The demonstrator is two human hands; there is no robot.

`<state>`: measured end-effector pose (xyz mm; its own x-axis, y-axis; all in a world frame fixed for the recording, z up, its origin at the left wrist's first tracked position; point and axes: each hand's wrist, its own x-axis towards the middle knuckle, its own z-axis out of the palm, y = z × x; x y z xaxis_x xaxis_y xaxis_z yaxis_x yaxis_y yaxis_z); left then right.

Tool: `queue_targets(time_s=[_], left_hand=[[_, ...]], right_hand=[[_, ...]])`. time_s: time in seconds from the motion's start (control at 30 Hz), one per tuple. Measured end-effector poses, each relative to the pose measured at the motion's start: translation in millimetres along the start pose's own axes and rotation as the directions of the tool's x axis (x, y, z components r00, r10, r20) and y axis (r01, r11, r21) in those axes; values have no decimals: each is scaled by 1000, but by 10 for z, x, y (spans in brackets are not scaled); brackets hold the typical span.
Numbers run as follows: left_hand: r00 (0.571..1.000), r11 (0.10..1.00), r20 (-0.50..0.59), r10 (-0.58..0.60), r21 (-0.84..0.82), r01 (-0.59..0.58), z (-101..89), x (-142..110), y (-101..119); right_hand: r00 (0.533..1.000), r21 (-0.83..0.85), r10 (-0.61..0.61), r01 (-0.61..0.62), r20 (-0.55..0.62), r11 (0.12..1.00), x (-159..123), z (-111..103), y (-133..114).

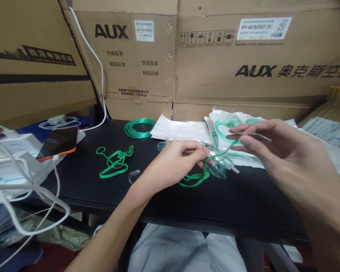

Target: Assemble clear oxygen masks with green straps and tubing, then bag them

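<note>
My left hand point(177, 160) is closed at the edge of a clear green-tinted oxygen mask point(218, 168), beside its fingertips. A thin green elastic strap point(197, 183) loops under these fingers and rises to the right. My right hand point(291, 153), raised nearer the camera, pinches the strap's upper stretch between thumb and fingers. Behind my left hand, another clear plastic edge point(161, 146) peeks out, mostly hidden. To the left, a tangle of green elastic straps point(115, 173) lies on the black table point(164, 204), with a small clear piece point(135, 175) near my left wrist.
Coiled green tubing point(138, 129) and a white pouch point(181, 129) lie at the back. More pouches point(252, 153) with green tubing sit behind my right hand. A phone point(59, 142), chargers and white cables point(22, 223) crowd the left. Cardboard boxes point(204, 83) wall the rear.
</note>
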<state>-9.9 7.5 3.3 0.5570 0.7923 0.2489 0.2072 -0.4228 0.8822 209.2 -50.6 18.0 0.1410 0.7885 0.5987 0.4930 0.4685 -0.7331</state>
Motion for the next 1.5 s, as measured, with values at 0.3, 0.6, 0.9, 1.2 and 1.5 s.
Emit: queue_targets(time_s=[0.3, 0.6, 0.9, 1.2, 1.5], left_hand=[[999, 993, -9, 35, 115, -34, -60, -36, 42], [976, 866, 103, -190, 486, 117, -407, -223, -8], [963, 817, 168, -211, 570, 80, -316, -159, -151], [965, 852, 172, -197, 517, 82, -275, -164, -82], [987, 824, 155, -47, 565, -49, -273, -127, -160]], right_hand=[[865, -62, 220, -215, 450, 975, -15, 126, 216], [890, -72, 211, -199, 404, 977, 39, 61, 273], [892, -90, 259, -243, 370, 966, 33, 61, 243], [915, -83, 238, -223, 325, 971, 31, 26, 202], [923, -51, 158, -150, 350, 987, 51, -1, 256]])
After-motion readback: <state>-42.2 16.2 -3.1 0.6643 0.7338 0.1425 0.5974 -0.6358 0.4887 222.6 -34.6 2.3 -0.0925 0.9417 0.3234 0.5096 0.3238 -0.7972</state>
